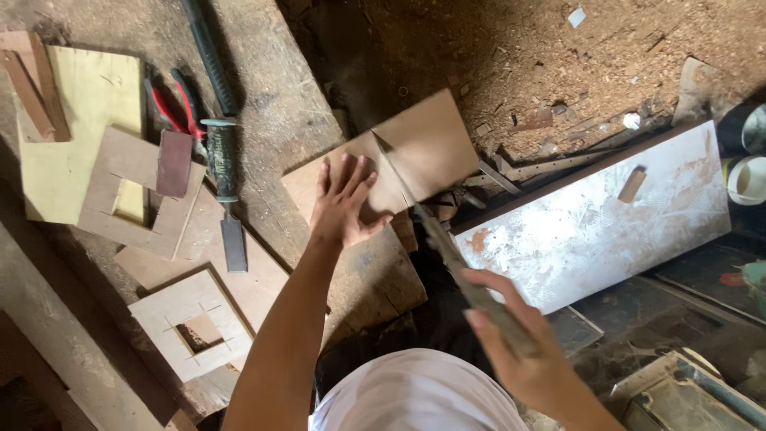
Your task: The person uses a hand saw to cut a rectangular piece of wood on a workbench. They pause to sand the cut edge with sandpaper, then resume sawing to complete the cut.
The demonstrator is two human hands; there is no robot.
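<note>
My left hand (341,203) presses flat, fingers spread, on a thin brown board (427,144) that overhangs the edge of a rough wooden workbench (271,88). My right hand (523,343) grips the handle of a hand saw (447,247). Its blade runs up into a cut line in the board, just right of my left thumb. The saw is blurred.
On the bench lie a chisel (227,195), red-handled pliers (175,108), a hammer handle (207,52), a yellow board (84,128) and square plywood pieces with cut-out centres (195,323). A white panel (606,215) leans beside sawdust-covered ground (558,56). Round tins (746,179) stand at right.
</note>
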